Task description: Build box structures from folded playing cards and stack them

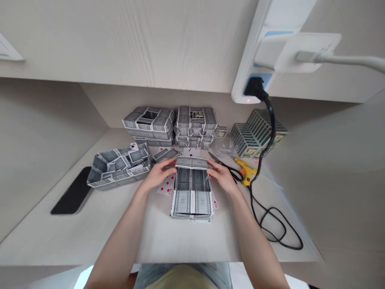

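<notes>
In the middle of the desk lies a box made of playing cards (182, 202), with grey patterned card backs outward and a wide opening in its top. My left hand (159, 173) grips its far left corner, thumb and fingers bent against the edge. On the opposite side, my right hand (221, 175) holds the far right corner in the same way. Loose playing cards (167, 185) stick out around and under the box, some face up. Just beyond the right fingers are black-handled scissors (233, 171), partly hidden by that hand.
An open card tray (120, 182) and a black phone (72, 192) lie to the left. Stacked card boxes (148, 124) stand at the back. Rightward are a yellow glue gun (247, 170), its looped black cord (284, 237) and card stacks (245, 140). A power strip (245, 76) hangs above.
</notes>
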A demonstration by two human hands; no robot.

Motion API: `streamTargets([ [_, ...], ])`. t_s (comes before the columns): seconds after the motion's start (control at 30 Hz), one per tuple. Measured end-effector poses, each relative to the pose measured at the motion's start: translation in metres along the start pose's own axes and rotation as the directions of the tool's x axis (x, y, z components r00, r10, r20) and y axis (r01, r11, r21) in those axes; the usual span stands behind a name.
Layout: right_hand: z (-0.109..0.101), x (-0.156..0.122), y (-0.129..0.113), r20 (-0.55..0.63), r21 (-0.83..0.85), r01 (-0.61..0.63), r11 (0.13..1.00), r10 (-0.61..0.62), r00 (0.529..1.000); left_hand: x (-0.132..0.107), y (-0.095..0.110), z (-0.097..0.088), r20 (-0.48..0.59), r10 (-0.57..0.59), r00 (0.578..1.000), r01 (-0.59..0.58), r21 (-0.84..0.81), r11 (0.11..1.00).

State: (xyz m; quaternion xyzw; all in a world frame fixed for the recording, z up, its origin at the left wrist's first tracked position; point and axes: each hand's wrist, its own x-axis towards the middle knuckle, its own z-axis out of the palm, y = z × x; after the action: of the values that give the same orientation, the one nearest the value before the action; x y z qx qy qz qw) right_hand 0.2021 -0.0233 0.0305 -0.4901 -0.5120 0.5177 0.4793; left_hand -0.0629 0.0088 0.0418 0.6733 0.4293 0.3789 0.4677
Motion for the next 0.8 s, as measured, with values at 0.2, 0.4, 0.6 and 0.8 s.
streamTargets([
  [0.2,0.0026,-0.0001,-0.0006,-0.037,-0.078,0.035,0.996,-0.038,0.999,0.0017,-0.0067,0.0036,-0.069,0.049,0.996,-0.046,0.046,0.998],
  [0.4,0.0012,-0.0002,-0.0001,-0.012,-0.091,0.071,0.993,-0.072,0.997,0.0014,-0.0062,0.0042,-0.043,0.084,0.996,-0.082,0.033,0.996],
  [0.6,-0.0001,0.0020,0.0039,-0.015,-0.074,0.080,0.994,-0.082,0.997,0.0013,-0.0070,0.0028,-0.017,0.057,0.998,-0.057,0.037,0.998],
  [0.8,0.0030,0.0013,0.0033,-0.034,-0.053,0.078,0.996,-0.079,0.996,0.0032,-0.0077,0.0035,-0.043,0.085,0.995,-0.080,0.090,0.993],
])
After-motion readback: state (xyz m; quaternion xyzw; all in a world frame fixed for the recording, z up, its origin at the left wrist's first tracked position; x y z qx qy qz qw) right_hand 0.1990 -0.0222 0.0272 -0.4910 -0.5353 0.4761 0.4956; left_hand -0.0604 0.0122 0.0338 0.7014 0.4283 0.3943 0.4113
